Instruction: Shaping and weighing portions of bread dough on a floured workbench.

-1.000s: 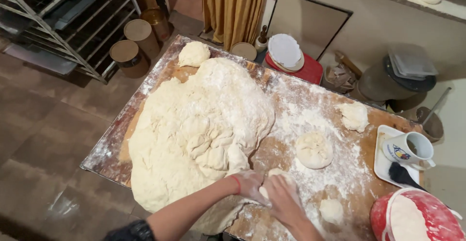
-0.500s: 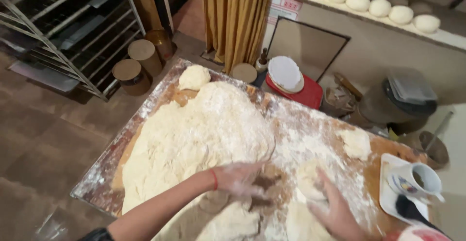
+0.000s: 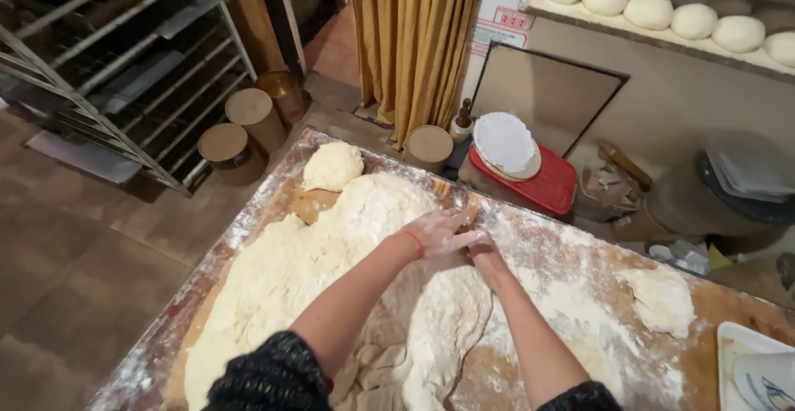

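Both hands meet at the far side of the large dough mass point(image 3: 331, 295), which sprawls over the left and middle of the floured wooden board point(image 3: 248, 221). The left hand point(image 3: 439, 233), floury and with a red band at the wrist, lies flat with fingers held together on the dough's upper edge; the right hand point(image 3: 484, 254) is tucked just beneath it, so whether it pinches anything cannot be told. A small dough lump point(image 3: 333, 165) sits at the board's far corner, another dough piece point(image 3: 662, 299) well apart on the right. Beyond the far edge stand a red box point(image 3: 542, 186) topped with a white round lid point(image 3: 503, 142), and a red-and-white carton point(image 3: 501, 5) beside the yellow curtain point(image 3: 410, 38). Floured board lies bare right of the hands.
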